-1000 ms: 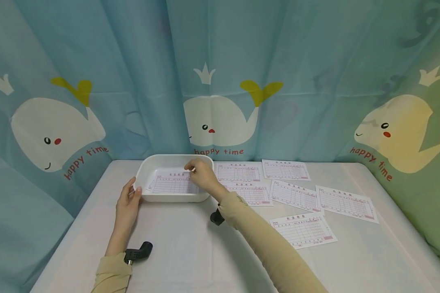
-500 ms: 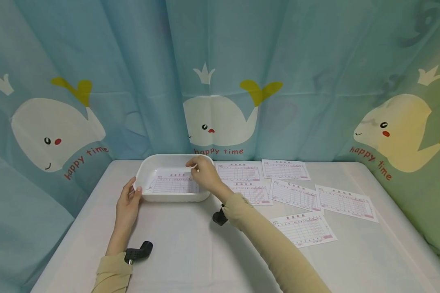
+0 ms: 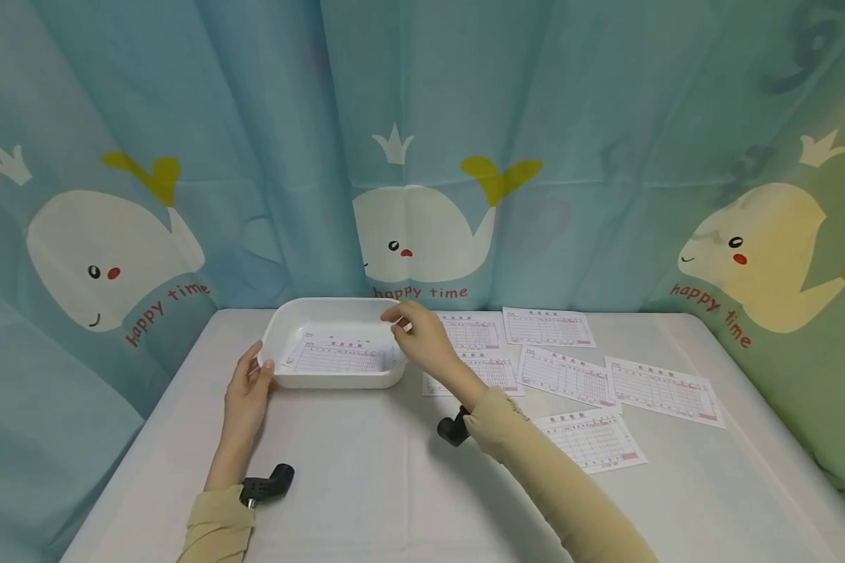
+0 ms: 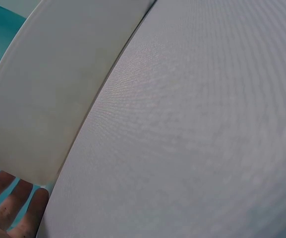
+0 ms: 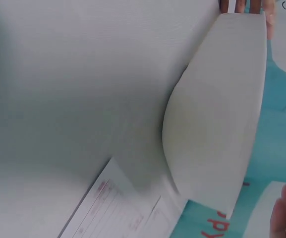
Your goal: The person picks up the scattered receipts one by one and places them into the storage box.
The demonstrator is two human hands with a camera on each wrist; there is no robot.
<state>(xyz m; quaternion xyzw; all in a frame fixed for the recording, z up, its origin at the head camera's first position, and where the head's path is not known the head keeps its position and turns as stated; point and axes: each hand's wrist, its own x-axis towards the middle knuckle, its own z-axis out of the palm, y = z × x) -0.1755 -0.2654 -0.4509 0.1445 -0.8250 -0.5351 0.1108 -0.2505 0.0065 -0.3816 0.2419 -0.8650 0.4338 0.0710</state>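
Note:
A white tray [image 3: 278,322] stands at the back left of the table, and one printed form sheet [image 3: 338,356] lies flat inside it. My left hand [image 3: 249,385] rests with straight fingers against the tray's front left corner; in the left wrist view its fingertips [image 4: 15,208] show beside the tray wall [image 4: 58,99]. My right hand [image 3: 418,335] hovers just over the tray's right rim, fingers relaxed and holding nothing. The right wrist view shows the tray wall [image 5: 217,114] from outside and a form sheet [image 5: 118,213] on the table beside it.
Several more printed form sheets [image 3: 570,375] lie spread over the right half of the white table [image 3: 366,485]. A whale-print blue curtain [image 3: 422,156] closes off the back and sides. Black wrist cameras [image 3: 267,481] sit on both sleeves.
My right hand has let go of the sheet, which now lies flat in the tray, and has drawn back to the right over the rim. The left hand has stayed put.

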